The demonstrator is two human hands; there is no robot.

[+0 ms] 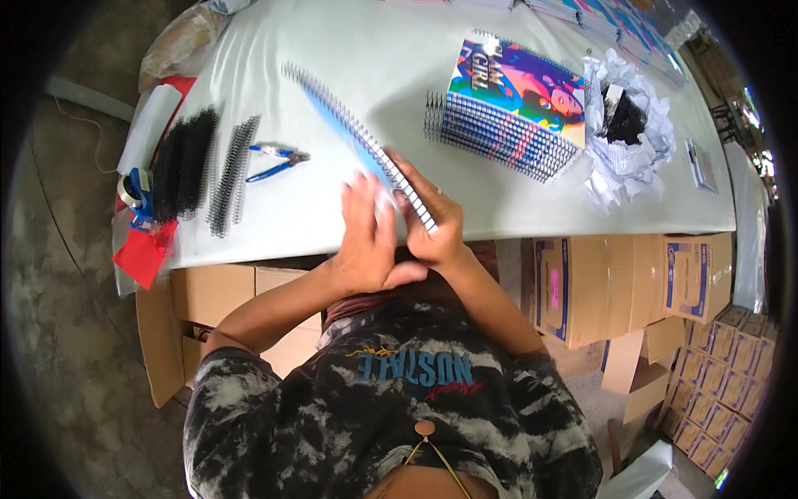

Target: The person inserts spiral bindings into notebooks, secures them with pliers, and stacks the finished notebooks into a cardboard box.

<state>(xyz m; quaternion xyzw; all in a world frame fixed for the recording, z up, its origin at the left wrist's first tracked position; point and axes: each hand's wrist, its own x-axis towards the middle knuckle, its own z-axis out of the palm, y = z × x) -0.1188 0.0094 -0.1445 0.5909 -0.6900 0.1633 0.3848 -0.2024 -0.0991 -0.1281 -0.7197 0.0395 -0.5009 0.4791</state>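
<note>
A spiral notebook [353,143] is tilted up on edge over the table in front of me, its blue cover turned to the left. A dark wire coil runs along its upper edge and sticks out past the far end. My right hand [438,218] grips the near end, fingers on the right side. Flat fingers of my left hand [366,229] are stretched out against or close beside the blue cover; slight blur hides whether they touch. Left of the notebook lie blue-handled pliers [276,162] and loose wire coils [231,179].
To the right stands a stack of coil-bound notebooks [507,137] with colourful covers. Beside it crumpled paper [628,162] holds black scraps. Black coils [187,162] and a blue tape dispenser [135,198] are at the left edge. Cardboard boxes [615,287] stand under the white-covered table [349,33].
</note>
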